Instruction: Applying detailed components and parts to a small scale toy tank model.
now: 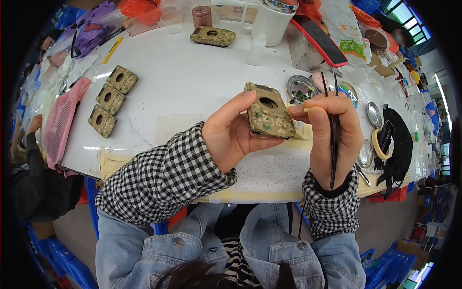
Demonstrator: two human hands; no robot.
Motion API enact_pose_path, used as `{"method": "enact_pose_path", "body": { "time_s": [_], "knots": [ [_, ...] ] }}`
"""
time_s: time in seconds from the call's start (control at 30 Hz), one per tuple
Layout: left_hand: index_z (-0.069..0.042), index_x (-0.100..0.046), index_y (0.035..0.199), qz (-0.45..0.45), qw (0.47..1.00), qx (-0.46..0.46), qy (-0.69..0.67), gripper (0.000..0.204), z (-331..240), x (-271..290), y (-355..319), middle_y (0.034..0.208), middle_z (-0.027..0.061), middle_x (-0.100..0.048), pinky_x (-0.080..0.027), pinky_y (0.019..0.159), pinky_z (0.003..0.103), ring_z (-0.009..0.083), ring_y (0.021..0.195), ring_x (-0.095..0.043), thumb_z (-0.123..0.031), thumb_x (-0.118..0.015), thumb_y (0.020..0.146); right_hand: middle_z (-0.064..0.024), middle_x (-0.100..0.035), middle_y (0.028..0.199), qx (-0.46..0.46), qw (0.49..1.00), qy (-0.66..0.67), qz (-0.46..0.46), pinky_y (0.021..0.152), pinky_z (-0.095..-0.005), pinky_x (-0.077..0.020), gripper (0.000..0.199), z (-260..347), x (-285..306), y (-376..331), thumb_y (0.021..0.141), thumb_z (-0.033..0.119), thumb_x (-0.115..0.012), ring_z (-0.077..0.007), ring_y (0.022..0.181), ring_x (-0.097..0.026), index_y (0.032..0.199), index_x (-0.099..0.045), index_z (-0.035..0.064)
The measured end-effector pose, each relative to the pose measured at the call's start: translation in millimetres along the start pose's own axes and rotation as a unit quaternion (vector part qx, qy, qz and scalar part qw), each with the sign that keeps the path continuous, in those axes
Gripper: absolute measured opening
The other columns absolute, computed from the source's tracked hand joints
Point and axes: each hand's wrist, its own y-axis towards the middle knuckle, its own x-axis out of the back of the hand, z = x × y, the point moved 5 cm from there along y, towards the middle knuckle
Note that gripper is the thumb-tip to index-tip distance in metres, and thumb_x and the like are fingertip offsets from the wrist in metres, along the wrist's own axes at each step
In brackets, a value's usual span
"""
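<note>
Beyond dark hair [190, 278], gripping camouflage toy-tank hull [270, 120] in left hand [225, 129], holding thin stick [305, 110] and black tweezers [333, 159] in right hand [347, 130], above white surface [192, 72].

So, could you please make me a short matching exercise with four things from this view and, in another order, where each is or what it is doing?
Column one:
1. Left hand
2. Black tweezers
3. Pink mesh object
4. White mug

Column two:
A. At the left edge of the white table
B. Holding a camouflage-patterned piece
C. Standing toward the table's far side
D. Held in the right hand

Right pairs: 1-B, 2-D, 3-A, 4-C.
</note>
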Motion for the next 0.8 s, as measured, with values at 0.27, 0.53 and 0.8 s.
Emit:
{"method": "enact_pose_path", "body": {
  "time_s": [0.27, 0.53, 0.8],
  "knots": [
    [-0.001, -0.038, 0.130, -0.003, 1.000, -0.002, 0.001, 0.049, -0.6, 0.1, -0.2, 0.119, 0.0200, -0.054, -0.053, 0.086, 0.035, 0.0325, 0.105, -0.058, -0.037, -0.034, 0.096, -0.0069, -0.059, 0.078, -0.026, 0.999, 0.032, 0.026, 0.065, -0.0214, -0.0456, 0.006, -0.2, -1.2, 0.2, 0.090, 0.004, -0.054, -0.0112, 0.072, -0.058, 0.093, -0.054, -0.0019],
    [0.000, -0.037, 0.130, -0.011, 1.000, -0.009, -0.003, 0.050, -1.8, 0.0, 0.8, 0.120, 0.0259, -0.051, -0.054, 0.086, 0.036, 0.0343, 0.106, -0.058, -0.036, -0.033, 0.096, -0.0065, -0.060, 0.081, -0.100, 0.991, 0.045, -0.076, 0.073, -0.0228, -0.0495, 0.010, -4.5, 24.9, -6.1, 0.093, 0.007, -0.050, -0.0120, 0.078, -0.062, 0.093, -0.052, -0.0030],
    [0.003, -0.039, 0.128, -0.012, 0.999, -0.031, -0.013, 0.048, -4.7, 3.3, 3.0, 0.121, 0.0282, -0.050, -0.054, 0.086, 0.036, 0.0357, 0.107, -0.056, -0.033, -0.029, 0.098, -0.0109, -0.056, 0.075, 0.044, 0.953, -0.298, 0.002, 0.061, -0.0312, -0.0438, 0.012, -15.2, 32.5, -20.2, 0.074, -0.002, -0.067, -0.0256, 0.067, -0.055, 0.082, -0.058, 0.0002]
  ]
}}
